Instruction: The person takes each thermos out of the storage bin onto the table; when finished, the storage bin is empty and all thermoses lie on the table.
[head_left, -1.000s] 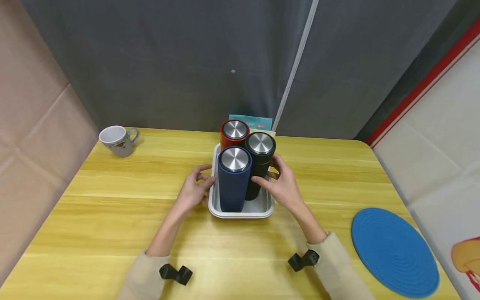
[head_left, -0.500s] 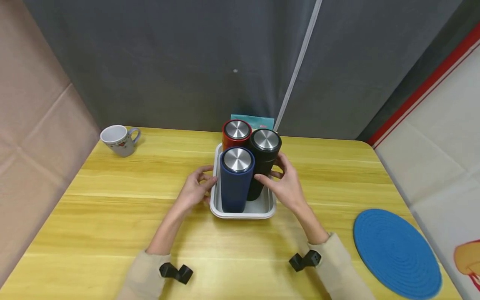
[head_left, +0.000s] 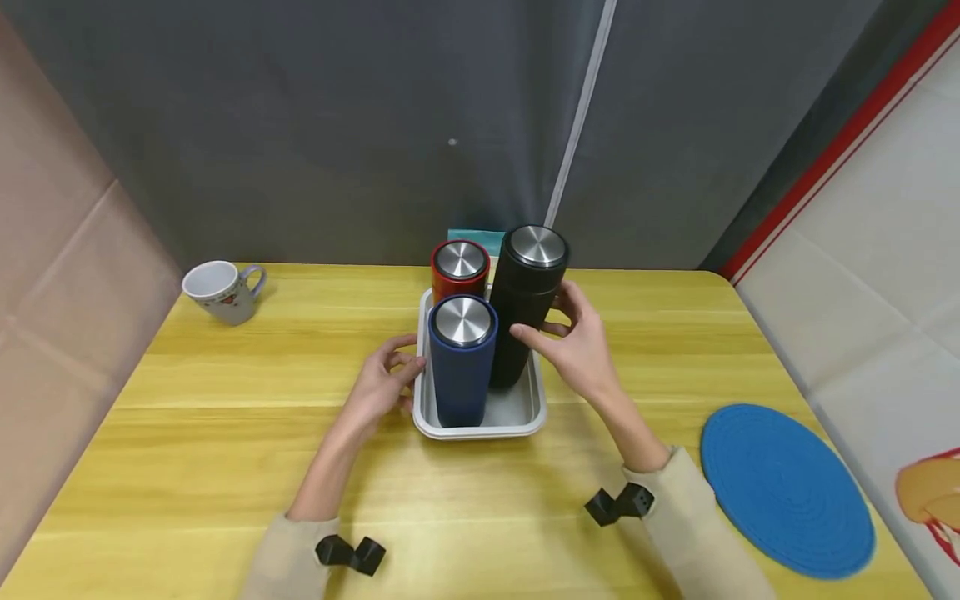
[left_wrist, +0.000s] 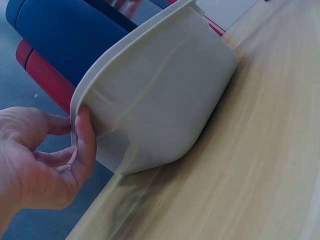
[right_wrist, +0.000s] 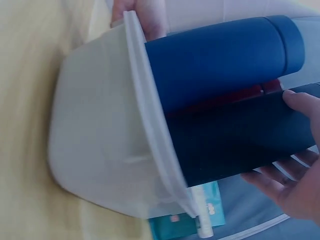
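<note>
A white tray (head_left: 525,414) sits mid-table with three steel-lidded flasks. The blue flask (head_left: 461,367) stands at its front left and the red flask (head_left: 458,271) behind it. My right hand (head_left: 561,335) grips the black flask (head_left: 527,308) around its middle, and the flask stands higher than the others, its base still over the tray. My left hand (head_left: 390,377) holds the tray's left rim. In the left wrist view my thumb (left_wrist: 85,135) presses the tray wall (left_wrist: 165,100) under the rim. In the right wrist view my fingers (right_wrist: 295,175) wrap the black flask (right_wrist: 235,145) beside the blue flask (right_wrist: 220,55).
A white mug (head_left: 219,291) stands at the table's far left corner. A round blue mat (head_left: 783,492) lies at the near right. A teal packet (head_left: 472,237) leans behind the tray against the dark curtain. Bare yellow wood lies on both sides of the tray.
My right hand has raised the black flask, so its lid now stands above the red and blue ones. My left hand has stayed on the tray's rim.
</note>
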